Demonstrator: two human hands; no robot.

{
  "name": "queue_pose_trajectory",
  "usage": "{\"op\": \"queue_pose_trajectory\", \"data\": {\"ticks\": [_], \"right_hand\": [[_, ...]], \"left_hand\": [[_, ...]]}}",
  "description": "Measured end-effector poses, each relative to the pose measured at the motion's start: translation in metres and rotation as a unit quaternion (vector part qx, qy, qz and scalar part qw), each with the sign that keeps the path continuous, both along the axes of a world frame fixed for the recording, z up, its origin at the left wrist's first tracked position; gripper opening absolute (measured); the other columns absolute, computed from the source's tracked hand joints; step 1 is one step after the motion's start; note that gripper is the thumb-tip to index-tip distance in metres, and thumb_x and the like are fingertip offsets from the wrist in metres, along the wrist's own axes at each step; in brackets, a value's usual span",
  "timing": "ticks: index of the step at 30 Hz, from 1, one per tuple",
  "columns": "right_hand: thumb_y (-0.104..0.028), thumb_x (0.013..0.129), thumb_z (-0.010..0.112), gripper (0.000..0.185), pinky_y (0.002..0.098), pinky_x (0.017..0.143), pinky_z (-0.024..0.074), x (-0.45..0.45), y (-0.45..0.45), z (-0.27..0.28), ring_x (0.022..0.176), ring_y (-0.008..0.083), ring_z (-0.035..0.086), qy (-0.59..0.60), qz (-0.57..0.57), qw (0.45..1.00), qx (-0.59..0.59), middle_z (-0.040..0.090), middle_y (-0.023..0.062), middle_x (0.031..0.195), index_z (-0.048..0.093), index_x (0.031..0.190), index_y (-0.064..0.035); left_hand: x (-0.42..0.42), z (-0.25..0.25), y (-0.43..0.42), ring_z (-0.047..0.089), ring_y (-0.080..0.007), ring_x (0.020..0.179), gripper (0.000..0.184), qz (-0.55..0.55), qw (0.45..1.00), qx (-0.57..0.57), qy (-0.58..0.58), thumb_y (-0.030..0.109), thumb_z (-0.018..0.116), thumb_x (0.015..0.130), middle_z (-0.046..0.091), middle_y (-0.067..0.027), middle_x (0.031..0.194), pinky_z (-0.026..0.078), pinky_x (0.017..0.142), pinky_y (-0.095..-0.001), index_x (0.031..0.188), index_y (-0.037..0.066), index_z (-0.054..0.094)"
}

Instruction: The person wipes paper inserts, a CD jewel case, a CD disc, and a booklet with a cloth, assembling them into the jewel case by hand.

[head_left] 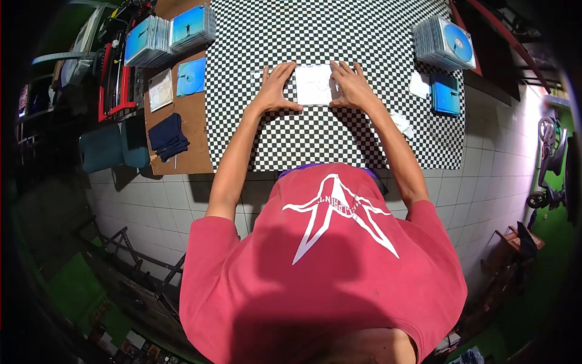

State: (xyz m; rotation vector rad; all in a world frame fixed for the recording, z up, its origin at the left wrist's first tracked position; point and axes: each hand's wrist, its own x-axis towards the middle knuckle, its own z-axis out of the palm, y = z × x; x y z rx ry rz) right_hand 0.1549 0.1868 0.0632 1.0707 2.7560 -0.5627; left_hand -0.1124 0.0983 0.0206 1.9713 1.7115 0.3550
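Observation:
A white square case, like a CD case [313,85], lies on the black-and-white checkered tabletop [303,142]. At its left side is my left hand [277,91], index fingertip at the upper corner and thumb at the lower corner. My right hand [353,88] takes the right side in the same way, thumb and index finger at the corners. The other fingers of both hands are spread. A clear, flat, case-like piece [259,77] shows partly beside my left hand.
Stacks of blue-covered cases stand at the upper left [191,27] and upper right [445,43]. Blue cases [445,94] and a white paper [419,85] lie at right, near a crumpled white cloth [402,124]. A dark folded cloth [168,138] rests on the brown board [193,142].

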Motion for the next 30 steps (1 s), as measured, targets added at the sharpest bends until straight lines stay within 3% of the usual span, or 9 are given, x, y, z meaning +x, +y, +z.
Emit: {"op": "queue_pose_trajectory", "data": {"ticks": [9, 30], "right_hand": [[-0.043, 0.056, 0.096, 0.093, 0.0615, 0.125, 0.0153, 0.001, -0.003, -0.004, 0.152, 0.0328, 0.030, 0.003, -0.008, 1.000, 0.019, 0.035, 0.0131, 0.164, 0.059, 0.131, -0.0022], [-0.044, 0.055, 0.096, 0.092, 0.0614, 0.126, 0.0159, 0.005, -0.003, -0.012, 0.152, 0.0342, 0.030, 0.040, -0.012, 0.999, 0.009, 0.036, 0.0123, 0.163, 0.059, 0.128, -0.0030]], "left_hand": [[0.001, 0.000, -0.002, 0.027, -0.0257, 0.153, 0.147, -0.002, 1.000, 0.020, 0.000, 0.072, 0.090, 0.038, 0.034, -0.0100, 0.161, 0.000, 0.127, -0.0578, 0.160, 0.014, 0.030], [0.000, 0.000, -0.001, 0.028, -0.0261, 0.153, 0.153, -0.004, 1.000, 0.017, -0.013, 0.074, 0.089, 0.033, 0.034, -0.0102, 0.161, -0.002, 0.127, -0.0584, 0.160, 0.014, 0.030]]}}
